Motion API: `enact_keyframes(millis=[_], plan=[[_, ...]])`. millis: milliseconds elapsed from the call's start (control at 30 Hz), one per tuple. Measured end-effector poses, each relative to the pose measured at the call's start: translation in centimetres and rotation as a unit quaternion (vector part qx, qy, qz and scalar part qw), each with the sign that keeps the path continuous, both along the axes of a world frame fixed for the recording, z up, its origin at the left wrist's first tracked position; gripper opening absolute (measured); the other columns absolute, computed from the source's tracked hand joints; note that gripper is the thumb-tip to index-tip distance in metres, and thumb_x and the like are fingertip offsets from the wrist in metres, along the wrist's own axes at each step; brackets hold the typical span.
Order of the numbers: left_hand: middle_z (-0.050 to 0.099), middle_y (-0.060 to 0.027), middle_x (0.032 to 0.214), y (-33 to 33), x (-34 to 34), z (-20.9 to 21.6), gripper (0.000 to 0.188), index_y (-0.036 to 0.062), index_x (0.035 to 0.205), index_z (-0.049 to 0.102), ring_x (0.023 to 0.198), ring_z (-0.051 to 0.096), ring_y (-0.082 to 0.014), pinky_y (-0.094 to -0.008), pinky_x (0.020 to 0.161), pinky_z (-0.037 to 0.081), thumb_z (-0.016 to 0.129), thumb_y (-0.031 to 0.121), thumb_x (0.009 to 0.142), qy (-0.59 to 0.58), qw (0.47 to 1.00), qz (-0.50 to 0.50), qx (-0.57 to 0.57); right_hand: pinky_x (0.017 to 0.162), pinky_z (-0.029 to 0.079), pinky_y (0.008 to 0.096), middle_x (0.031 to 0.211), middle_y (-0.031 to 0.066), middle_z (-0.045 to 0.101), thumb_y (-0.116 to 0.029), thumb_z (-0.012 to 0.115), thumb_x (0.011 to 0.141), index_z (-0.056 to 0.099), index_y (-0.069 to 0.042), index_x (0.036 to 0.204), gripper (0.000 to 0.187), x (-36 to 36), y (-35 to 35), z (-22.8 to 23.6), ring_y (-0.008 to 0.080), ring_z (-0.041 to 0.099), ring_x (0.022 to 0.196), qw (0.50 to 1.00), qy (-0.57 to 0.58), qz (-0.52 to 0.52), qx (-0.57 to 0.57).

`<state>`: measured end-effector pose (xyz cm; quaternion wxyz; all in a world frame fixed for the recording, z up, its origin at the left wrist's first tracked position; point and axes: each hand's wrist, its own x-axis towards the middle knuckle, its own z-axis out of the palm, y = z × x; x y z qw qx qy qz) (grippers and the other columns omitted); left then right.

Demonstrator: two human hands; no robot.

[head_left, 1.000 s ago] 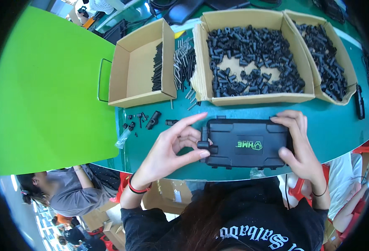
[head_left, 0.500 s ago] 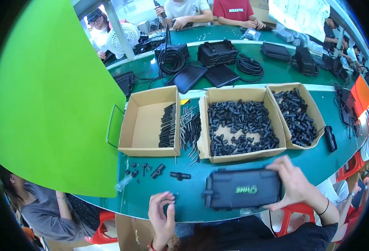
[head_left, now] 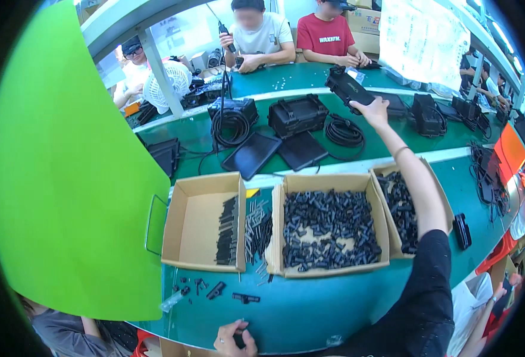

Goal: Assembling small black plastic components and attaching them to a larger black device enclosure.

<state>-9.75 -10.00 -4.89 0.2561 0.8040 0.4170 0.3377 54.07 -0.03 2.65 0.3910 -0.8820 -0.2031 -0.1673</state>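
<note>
My right arm reaches far across the bench, and my right hand (head_left: 374, 112) grips the near end of a black hard plastic case (head_left: 350, 89). The case is tilted and held up in front of the far bench. By the near edge, my left hand (head_left: 236, 339) is loosely curled, thumb and fingers apart, with nothing seen in it. Beyond that hand lie two small black plastic fittings (head_left: 246, 297), some loose small parts and a clear plastic bag (head_left: 173, 300). A cardboard box of black tubular fittings (head_left: 334, 229) stands below my outstretched arm's left side.
At left stands a box of thin rods (head_left: 200, 184), with more rods (head_left: 257, 229) beside it. My arm partly covers another box of fittings (head_left: 398, 205). Coiled cables (head_left: 344, 135), black panels (head_left: 251, 156) and cases (head_left: 298, 114) lie farther back. A green panel (head_left: 72, 166) blocks the left. People sit opposite.
My right hand has carried the black case from the near edge up and away to the far bench. My left hand sits lower in view. The view has tilted upward.
</note>
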Motion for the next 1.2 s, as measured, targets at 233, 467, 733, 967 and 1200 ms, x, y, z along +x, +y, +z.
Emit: enact_keyframes(millis=[233,467,733,967,1200], plan=[[0.065,-0.015,0.081,-0.2,1.5,-0.7,0.007,-0.0016,0.094,0.061,0.066,0.064,-0.0234,-0.0312,0.063,0.052,0.056,0.001,0.091,-0.033,0.988,0.094,0.116,0.1,0.046,0.0428,0.137,0.0326,0.044,-0.066,0.082,0.056,0.041,0.013,0.133,0.118,7.7,12.5,-3.8,0.0484,0.04,0.129,0.993,0.109,0.0,-0.047],[0.062,-0.014,0.073,0.0,0.7,-1.0,0.005,-0.0008,0.091,0.06,0.055,0.058,-0.023,-0.0298,0.054,0.048,0.056,0.0,0.089,-0.011,0.989,0.077,0.129,0.112,0.029,0.0478,0.152,0.0281,0.022,-0.055,0.083,0.062,0.014,0.013,0.145,0.127,9.9,17.0,-6.8,0.0574,0.022,0.133,0.974,0.131,0.082,-0.163],[0.057,-0.0141,0.065,1.0,0.1,-1.3,0.006,-0.0031,0.088,0.061,0.051,0.054,-0.0237,-0.0307,0.05,0.045,0.055,-0.001,0.085,0.019,0.986,0.002,0.164,0.095,0.049,0.0438,0.135,0.0365,0.045,-0.033,0.066,0.08,0.058,0.012,0.115,0.057,9.3,15.5,-6.3,0.0451,0.048,0.123,0.917,0.101,0.316,-0.22],[0.055,-0.0149,0.066,1.1,0.4,-0.8,0.01,-0.0028,0.09,0.061,0.052,0.052,-0.0269,-0.0338,0.049,0.043,0.055,-0.004,0.083,0.008,0.988,-0.01,0.153,0.112,0.032,0.0453,0.154,0.0314,0.015,-0.03,0.054,0.091,0.045,0.007,0.135,0.059,9.7,17.3,-5.4,0.05,0.026,0.138,0.879,0.014,0.326,-0.348],[0.058,-0.0165,0.076,1.1,0.3,0.0,0.018,-0.0006,0.1,0.061,0.062,0.056,-0.0339,-0.0399,0.057,0.047,0.059,-0.005,0.083,0.024,0.997,-0.027,0.07,0.108,0.037,0.0405,0.135,0.0198,0.049,-0.022,0.051,0.094,0.053,-0.001,0.129,0.04,0.0,7.2,0.1,0.0346,0.047,0.127,0.89,-0.052,0.384,-0.241]])
